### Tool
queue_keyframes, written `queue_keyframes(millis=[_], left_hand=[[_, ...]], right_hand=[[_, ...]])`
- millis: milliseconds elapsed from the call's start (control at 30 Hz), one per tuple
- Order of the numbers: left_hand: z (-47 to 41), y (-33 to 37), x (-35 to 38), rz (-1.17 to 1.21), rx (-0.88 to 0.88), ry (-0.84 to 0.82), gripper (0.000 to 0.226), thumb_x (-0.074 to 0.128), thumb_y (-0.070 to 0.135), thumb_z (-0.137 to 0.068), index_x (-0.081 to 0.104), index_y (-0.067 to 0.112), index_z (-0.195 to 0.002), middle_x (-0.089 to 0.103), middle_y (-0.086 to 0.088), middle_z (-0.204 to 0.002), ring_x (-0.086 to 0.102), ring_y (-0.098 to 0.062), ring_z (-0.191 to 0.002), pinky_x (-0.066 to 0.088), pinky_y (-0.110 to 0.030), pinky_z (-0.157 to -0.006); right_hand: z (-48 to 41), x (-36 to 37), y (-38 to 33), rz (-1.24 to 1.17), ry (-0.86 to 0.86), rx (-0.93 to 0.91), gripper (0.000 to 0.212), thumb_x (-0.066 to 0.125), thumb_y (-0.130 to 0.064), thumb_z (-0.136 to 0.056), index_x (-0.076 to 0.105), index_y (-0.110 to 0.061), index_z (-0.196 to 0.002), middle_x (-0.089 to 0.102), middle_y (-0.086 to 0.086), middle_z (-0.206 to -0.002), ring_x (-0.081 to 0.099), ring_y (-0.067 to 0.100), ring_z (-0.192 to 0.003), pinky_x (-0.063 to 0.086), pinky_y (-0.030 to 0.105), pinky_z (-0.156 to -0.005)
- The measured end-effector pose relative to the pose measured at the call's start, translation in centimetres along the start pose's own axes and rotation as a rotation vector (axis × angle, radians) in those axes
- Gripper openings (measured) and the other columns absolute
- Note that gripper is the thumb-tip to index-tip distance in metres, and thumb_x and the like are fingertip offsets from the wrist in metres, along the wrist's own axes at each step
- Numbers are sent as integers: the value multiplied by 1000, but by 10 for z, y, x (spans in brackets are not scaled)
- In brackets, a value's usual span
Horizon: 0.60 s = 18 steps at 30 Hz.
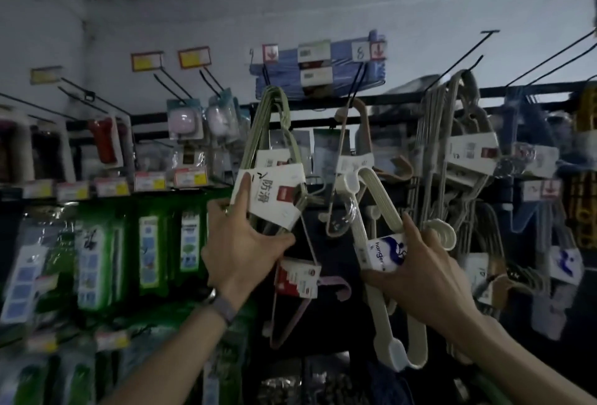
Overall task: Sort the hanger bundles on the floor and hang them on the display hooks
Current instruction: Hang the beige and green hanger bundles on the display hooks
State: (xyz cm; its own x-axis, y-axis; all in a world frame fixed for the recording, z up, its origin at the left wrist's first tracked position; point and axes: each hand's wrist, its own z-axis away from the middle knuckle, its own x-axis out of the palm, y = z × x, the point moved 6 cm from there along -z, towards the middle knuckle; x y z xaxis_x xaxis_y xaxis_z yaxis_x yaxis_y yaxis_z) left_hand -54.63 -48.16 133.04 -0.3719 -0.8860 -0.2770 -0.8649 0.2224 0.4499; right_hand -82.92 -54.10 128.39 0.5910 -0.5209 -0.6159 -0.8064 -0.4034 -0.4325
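**Both hands hold hanger bundles at the display wall**

The left hand point(240, 243) grips the green wire hanger bundle point(274, 127) by its white label, thumb beneath and forefinger straight along the label's edge. The bundle rises above the grip toward a black display hook point(265, 73). The right hand point(416, 262) curls round the cream plastic hanger bundle point(371, 204) at its blue-and-white label, and hangers stick out above and below the grip.

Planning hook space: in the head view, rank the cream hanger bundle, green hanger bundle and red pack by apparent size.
1. cream hanger bundle, though nearness may inflate it
2. green hanger bundle
3. red pack, clearly smallest
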Motion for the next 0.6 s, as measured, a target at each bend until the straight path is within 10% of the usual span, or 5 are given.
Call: queue_keyframes(millis=[267, 600], left_hand=[[-90, 19, -2, -224, 43, -15, 129, 62, 86, -39, 23, 51, -157, 36, -1, -130, 57, -25, -114, 53, -31, -73], [-136, 31, 3, -298, 32, 13, 120, 80, 79, -58, 27, 42, -159, 37, -7, -140, 55, -28, -119, 50, -33, -88]], right_hand=[[-55, -12, -17, -17, 16, -9, 131, 67, -85, -60, 10, -30, -165, 45, 0, -134, 59, 27, -109, 47, 37, -70], [-77, -28, -20, -46, 63, -56, 120, 70, -83, -60, 15, -38, -157, 38, -7, -115, 46, 18, -92, 42, 35, -66]])
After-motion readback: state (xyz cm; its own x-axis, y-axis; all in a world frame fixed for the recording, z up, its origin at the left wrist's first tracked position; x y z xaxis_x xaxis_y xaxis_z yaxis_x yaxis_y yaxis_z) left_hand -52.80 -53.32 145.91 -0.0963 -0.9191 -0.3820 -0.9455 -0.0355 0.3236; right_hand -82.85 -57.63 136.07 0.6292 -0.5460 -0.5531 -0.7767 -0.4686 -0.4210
